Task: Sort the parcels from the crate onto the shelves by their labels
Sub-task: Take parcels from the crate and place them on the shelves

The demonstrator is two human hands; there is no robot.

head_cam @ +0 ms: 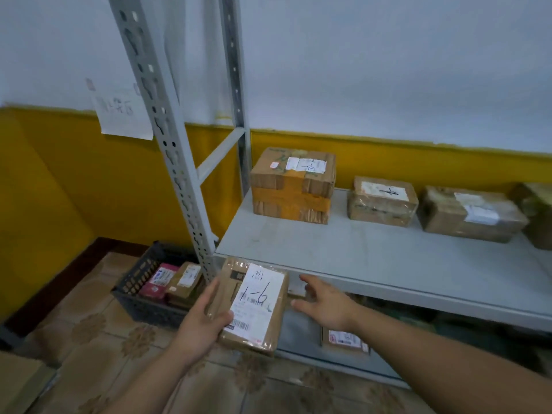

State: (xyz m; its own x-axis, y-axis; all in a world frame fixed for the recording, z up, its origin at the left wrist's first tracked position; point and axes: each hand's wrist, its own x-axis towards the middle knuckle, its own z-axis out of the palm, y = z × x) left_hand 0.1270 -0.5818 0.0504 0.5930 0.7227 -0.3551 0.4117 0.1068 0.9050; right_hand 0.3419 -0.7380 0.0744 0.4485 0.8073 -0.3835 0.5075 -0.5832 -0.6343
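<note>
Left hand (206,319) has the parcel (252,306) clamped at its near-left edge: thumb on top, fingers wrapped underneath. The parcel is held in the air just in front of the shelf's near-left corner, label side up and tilted toward the camera, most likely so the handwritten "1-6" on the white label (258,297) can be read before placing.

Right hand (324,306) is empty, fingers spread apart, palm down, just right of the parcel and not touching it. It is below the shelf's front lip; I read it as ready to take the right edge for a two-handed lift, or to steady against the shelf.

Shelf (373,249) already carries a row of parcels along the far edge by the wall: a tall taped box (291,189) far left, then two flatter ones (382,201) (469,216), and part of another at the right edge. All sit label up, so the marks stay readable. The near half of the board is bare, so there's room to set this one down. Their marks are too blurred to confirm a match with "1-6".

Crate (143,291) sits on the floor left of the upright, still holding at least two parcels, so sorting isn't finished. One more parcel (343,339) lies on the lower shelf.
</note>
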